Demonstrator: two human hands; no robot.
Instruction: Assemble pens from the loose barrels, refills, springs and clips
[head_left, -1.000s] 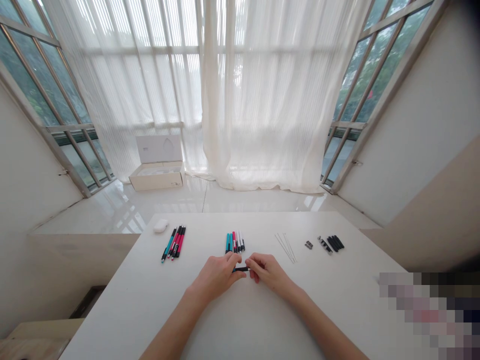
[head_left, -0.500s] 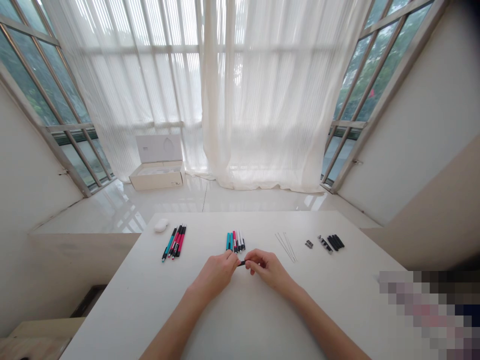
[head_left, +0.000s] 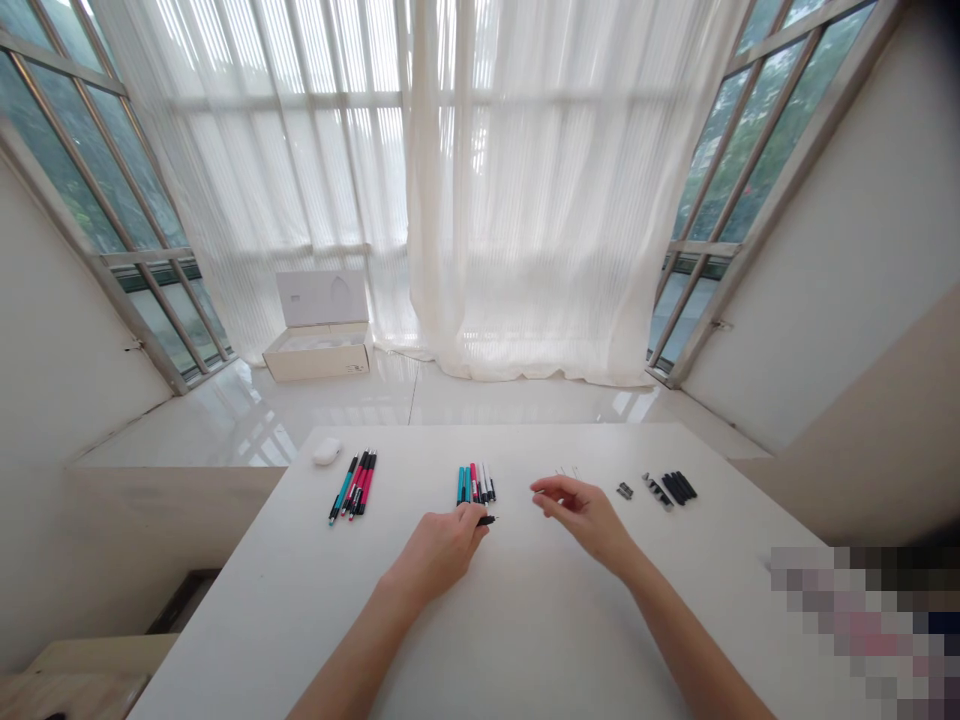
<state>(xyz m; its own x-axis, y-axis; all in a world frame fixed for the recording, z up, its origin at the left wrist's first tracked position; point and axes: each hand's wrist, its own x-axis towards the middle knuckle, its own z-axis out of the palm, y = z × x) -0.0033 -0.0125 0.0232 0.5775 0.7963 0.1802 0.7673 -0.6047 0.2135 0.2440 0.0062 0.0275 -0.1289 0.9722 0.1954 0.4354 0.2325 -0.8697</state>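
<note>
The right hand (head_left: 581,510) has left the pen (head_left: 486,520). Half a second ago its thumb and fingers were on the black end, close beside the left hand (head_left: 448,542); now it is off to the right, with a stretch of bare bench (head_left: 525,640) between the two hands. Its grip is narrow, thumb and fingertips drawn near each other, but whether they pinch something small I cannot tell. The wires (head_left: 575,471), which lay in full view before, are now mostly hidden behind this hand, only their far ends showing past it.

The left hand has hardly shifted. Its grip is closed round the pen, in front of the barrels (head_left: 474,483). The pen's black end sticks out to the right from the fingers, a thin tip now visible on it; the rest is covered by the hand.

Other things lie as they did: the whole pens (head_left: 354,487) and the white case (head_left: 327,452) at the left, the metal bits (head_left: 625,491), clips (head_left: 657,490) and black sleeves (head_left: 679,487) at the right. The entire view has slid slightly rightward.
</note>
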